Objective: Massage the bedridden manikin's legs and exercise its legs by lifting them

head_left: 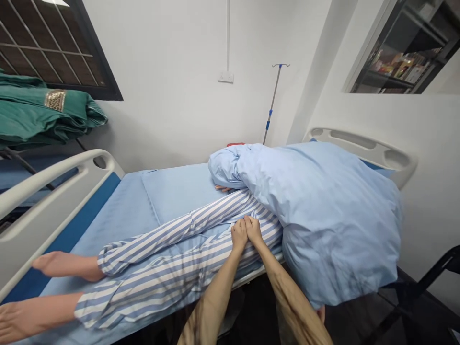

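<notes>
- Striped pyjama legs (168,258) in blue and white lie stretched along a hospital bed (46,201), in the middle of the view, with the bare feet (61,266) toward the left and near the white footboard.
- Left hand (239,235) rests open on the upper pyjama leg, palm down and fingers together, reaching in from the near side; it is not visibly clenched or gripping cloth.
- Right hand (254,231) lies the same way, open on the same leg and touching the left hand along its edge.
- Light blue quilt (323,215) is heaped over the right part of the bed and covers the body above the legs, so the upper body is hidden.
- Fingers of another hand (223,188) poke out from under the quilt's far edge, well beyond the two resting hands.
- Blue sheet (179,191) covers the mattress beneath the legs.
- White headboard (359,148) stands at the far right end of the bed.
- IV pole (273,103) rises beyond the bed, against the white wall, right of a wall socket (225,76).
- Folded green cloth (36,108) lies at far left, below a grilled window (46,43).
- Glass-fronted shelves (402,48) fill the upper right.
</notes>
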The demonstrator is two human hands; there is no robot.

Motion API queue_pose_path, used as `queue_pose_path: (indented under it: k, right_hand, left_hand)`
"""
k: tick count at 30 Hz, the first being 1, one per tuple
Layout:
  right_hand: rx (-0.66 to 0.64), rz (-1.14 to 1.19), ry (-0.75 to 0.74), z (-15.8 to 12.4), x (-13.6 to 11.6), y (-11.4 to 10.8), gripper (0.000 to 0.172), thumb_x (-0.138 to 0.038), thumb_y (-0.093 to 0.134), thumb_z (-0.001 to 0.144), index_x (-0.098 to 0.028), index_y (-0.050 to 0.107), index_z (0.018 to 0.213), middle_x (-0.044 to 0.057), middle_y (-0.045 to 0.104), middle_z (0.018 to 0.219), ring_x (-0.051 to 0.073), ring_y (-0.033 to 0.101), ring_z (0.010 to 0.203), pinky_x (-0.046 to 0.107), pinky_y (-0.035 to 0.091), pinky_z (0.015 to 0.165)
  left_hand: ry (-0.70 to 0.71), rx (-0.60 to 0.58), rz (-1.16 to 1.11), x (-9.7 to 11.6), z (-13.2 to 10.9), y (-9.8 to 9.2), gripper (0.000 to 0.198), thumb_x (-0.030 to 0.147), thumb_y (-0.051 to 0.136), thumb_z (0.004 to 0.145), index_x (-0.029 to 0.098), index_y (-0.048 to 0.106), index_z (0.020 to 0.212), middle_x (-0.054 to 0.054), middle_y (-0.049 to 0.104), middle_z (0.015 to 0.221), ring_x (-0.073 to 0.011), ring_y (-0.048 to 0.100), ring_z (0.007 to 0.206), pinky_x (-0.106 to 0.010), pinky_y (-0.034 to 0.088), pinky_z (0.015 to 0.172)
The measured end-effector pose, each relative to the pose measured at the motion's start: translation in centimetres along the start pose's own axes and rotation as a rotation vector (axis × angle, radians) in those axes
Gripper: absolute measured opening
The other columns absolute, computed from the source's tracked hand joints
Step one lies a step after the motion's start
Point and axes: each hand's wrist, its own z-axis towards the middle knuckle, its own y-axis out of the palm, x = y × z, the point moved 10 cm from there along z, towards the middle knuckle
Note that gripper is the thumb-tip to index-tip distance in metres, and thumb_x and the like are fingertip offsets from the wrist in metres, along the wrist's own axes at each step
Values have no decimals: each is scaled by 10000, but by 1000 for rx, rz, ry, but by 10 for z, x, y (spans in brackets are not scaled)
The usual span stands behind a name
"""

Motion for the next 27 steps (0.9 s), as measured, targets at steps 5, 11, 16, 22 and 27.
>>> queue_pose_path:
  k: [5,11,16,22,27]
  right_hand:
    - [-84,-62,-165,20,-59,-19,444,-518,389,901,-234,319,567,-35,368,512,130,370,557,275,296,562]
    - [-95,-65,-172,28,-48,-20,475,-542,339,939,-236,325,577,-31,385,517,122,375,537,267,303,559]
    - [-111,-211,-129,6,12,-2,434,-501,331,931,-240,437,600,28,534,533,167,477,535,286,288,575]
    - [-98,-216,-111,6,18,-3,438,-502,323,940,-243,433,604,51,576,560,172,483,550,289,289,591]
    - [-63,-100,-80,9,15,-9,448,-509,330,935,-243,386,579,24,515,533,163,445,550,293,298,597]
  left_hand:
    - [36,-20,47,3,-2,4,329,188,405,969,233,442,645,-78,645,714,-210,598,730,-322,342,717]
    - [29,-21,99,-6,-3,8,383,276,351,1005,232,458,639,-79,663,700,-205,603,710,-319,330,701]
    - [17,-52,202,-10,-4,14,370,253,325,1012,220,585,750,-71,731,805,-194,650,769,-292,355,718]
    - [-14,-69,231,-5,-7,14,356,246,354,1002,209,587,735,-72,724,788,-185,646,766,-283,353,717]
    - [-82,-66,56,7,-4,7,361,213,392,955,202,473,603,-26,619,650,-154,561,695,-265,341,690]
